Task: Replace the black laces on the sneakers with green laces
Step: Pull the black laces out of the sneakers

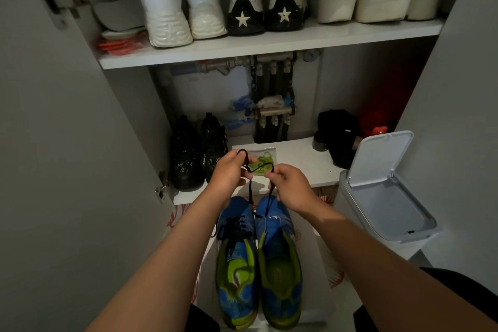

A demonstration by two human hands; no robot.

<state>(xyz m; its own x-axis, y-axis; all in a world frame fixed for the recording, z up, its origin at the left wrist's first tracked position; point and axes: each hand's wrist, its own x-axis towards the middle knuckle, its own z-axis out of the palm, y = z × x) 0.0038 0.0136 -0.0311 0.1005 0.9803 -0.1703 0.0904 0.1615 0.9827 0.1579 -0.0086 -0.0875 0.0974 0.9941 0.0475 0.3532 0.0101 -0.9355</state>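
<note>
Two blue and green sneakers stand side by side on the floor, toes towards the cupboard. The left sneaker (235, 259) still carries black lacing over its tongue; the right sneaker (280, 256) shows bare eyelets. A loose black lace (250, 191) hangs down between my hands. My left hand (229, 172) pinches its upper end, and my right hand (289, 186) pinches the other strand. Just beyond my hands, a clear bag of green laces (262, 163) lies on the lower shelf.
Black shoes (198, 151) stand at the left of the lower shelf (304, 159), dark items at its right. A white bin (385, 191) with its lid up is at the right. White shoes fill the upper shelf (269, 44). Cupboard doors flank both sides.
</note>
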